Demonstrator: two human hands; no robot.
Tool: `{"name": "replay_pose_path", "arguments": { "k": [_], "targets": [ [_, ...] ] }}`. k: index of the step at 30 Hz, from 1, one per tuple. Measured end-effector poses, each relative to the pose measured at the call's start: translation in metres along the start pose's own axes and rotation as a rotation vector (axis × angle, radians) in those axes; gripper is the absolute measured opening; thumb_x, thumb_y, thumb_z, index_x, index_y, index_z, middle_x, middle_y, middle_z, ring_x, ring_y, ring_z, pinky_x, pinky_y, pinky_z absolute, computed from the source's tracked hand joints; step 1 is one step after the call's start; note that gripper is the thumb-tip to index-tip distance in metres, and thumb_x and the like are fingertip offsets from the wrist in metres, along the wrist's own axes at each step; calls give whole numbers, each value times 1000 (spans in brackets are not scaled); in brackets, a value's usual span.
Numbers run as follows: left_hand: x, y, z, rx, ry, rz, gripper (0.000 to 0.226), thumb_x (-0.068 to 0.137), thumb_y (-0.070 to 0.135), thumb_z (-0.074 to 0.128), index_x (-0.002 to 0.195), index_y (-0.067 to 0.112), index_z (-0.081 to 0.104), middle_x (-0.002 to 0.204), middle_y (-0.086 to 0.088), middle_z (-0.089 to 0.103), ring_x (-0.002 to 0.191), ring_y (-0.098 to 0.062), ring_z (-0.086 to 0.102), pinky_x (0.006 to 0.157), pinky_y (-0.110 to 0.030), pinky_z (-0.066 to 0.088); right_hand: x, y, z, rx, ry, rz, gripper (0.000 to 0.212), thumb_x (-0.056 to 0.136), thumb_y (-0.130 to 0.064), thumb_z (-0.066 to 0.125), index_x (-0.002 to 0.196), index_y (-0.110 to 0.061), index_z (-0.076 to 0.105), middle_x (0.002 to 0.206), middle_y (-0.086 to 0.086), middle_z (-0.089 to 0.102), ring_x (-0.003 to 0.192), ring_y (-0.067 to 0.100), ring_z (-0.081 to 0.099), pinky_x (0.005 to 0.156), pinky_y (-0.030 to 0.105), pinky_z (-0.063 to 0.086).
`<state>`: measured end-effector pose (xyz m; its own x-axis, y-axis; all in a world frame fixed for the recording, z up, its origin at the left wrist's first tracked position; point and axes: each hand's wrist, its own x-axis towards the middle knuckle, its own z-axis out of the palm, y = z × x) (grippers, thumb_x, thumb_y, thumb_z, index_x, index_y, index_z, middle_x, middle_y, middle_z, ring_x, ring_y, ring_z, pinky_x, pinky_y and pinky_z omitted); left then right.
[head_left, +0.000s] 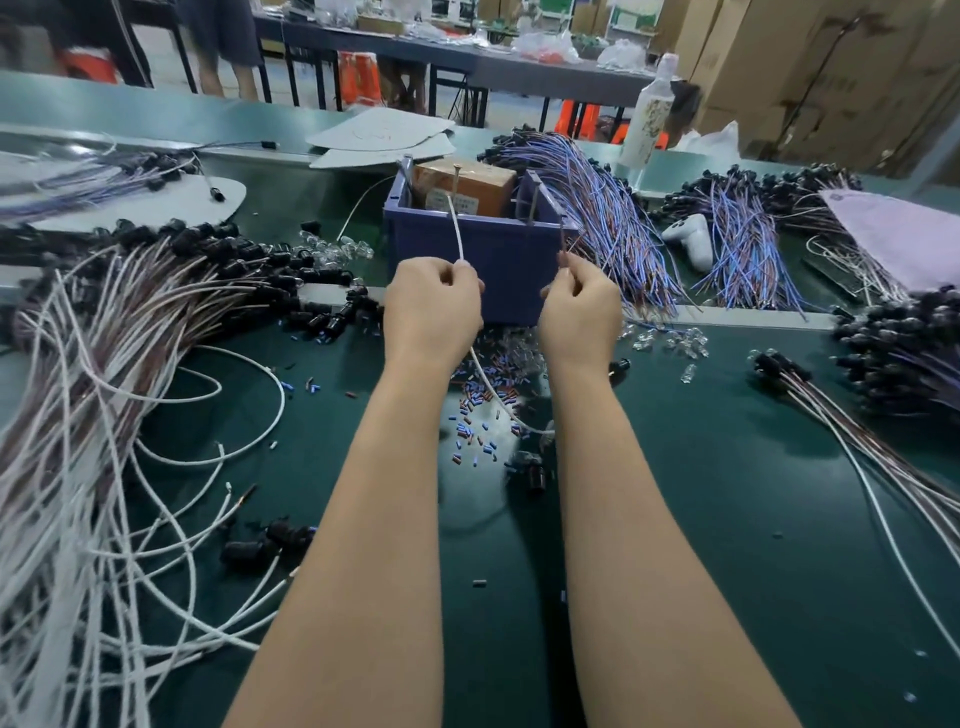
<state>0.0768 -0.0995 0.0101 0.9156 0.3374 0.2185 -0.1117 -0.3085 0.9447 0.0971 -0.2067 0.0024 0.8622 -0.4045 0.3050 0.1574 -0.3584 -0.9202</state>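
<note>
Wire bundles (78, 415) crowd the green surface (727, 493), a blue bin (493, 249) just beyond. Left hand (434, 306) pinches a white wire (456, 228) upright before it; right hand (579, 312) pinches a brown wire (563, 247).

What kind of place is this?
Probably a wire-harness assembly workshop: wire bundles heaped on the bench, loose sleeves scattered, cartons stacked behind. Left hand pinches a white wire, right hand a brown wire.

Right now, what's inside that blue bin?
Inside the blue bin, a brown cardboard box with a label shows, plus a grey metal part. Its front wall hides everything lower down.
</note>
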Motion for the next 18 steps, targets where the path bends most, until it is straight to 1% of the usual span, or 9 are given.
{"name": "replay_pose_path", "arguments": {
  "k": [3, 4, 6, 8, 11, 14, 16, 18],
  "targets": [
    [0, -2, 3, -11, -4, -3, 39, 97, 20, 45, 60, 19, 59, 42, 6, 52, 45, -8, 49, 54, -23, 40, -3, 1, 3, 9, -1, -18, 35, 96, -7, 39, 128, -15, 52, 94, 7, 69, 74, 15, 57, 59, 14, 40],
    [0, -2, 3, -16, -6, -2, 39, 97, 20, 45, 60, 20, 59, 41, 6, 52, 45, -7, 48, 54, -23, 39, -5, 1, 3, 20, 1, -24, 34, 96, -7, 40, 125, -17, 53, 90, 7, 69, 67, 14, 55, 56, 13, 39],
    [0, -3, 3, -22, -9, 1, 39, 97, 20, 46, 60, 21, 59, 38, 7, 51, 45, -6, 48, 55, -23, 39, -8, 1, 3, 37, -1, -24, 31, 94, -6, 41, 118, -17, 57, 85, 6, 69, 61, 11, 53, 57, 14, 41],
    [-1, -2, 3, -24, -17, 2, 38, 97, 21, 45, 61, 22, 59, 38, 7, 51, 46, -6, 49, 58, -23, 40, -10, -1, 3, 39, -7, -19, 29, 93, -6, 43, 113, -19, 61, 88, 6, 69, 62, 11, 52, 61, 19, 43],
    [-2, -1, 3, -27, -27, 7, 37, 97, 21, 45, 62, 22, 59, 41, 6, 52, 49, -8, 51, 62, -24, 42, -13, -3, 3, 37, -21, -14, 29, 91, -7, 45, 111, -19, 63, 89, 7, 70, 64, 12, 53, 63, 25, 44],
    [-3, 1, 2, -24, -32, 23, 37, 97, 21, 45, 64, 23, 59, 42, 7, 52, 49, -7, 51, 61, -24, 43, -15, -4, 2, 36, -28, -7, 28, 91, -8, 46, 111, -19, 64, 87, 8, 70, 69, 15, 55, 68, 31, 47],
    [-4, 2, 2, -16, -37, 42, 36, 98, 21, 45, 65, 23, 59, 45, 6, 53, 50, -7, 52, 60, -23, 43, -15, -5, 1, 46, -32, 1, 28, 91, -8, 46, 110, -19, 64, 89, 9, 70, 70, 16, 55, 70, 33, 48],
    [-5, 3, 3, -7, -39, 58, 36, 98, 21, 45, 65, 23, 59, 48, 6, 54, 52, -8, 52, 61, -23, 44, -14, -5, 1, 54, -31, 0, 28, 91, -7, 46, 109, -19, 63, 91, 10, 70, 68, 15, 54, 68, 32, 47]
  ]
}}
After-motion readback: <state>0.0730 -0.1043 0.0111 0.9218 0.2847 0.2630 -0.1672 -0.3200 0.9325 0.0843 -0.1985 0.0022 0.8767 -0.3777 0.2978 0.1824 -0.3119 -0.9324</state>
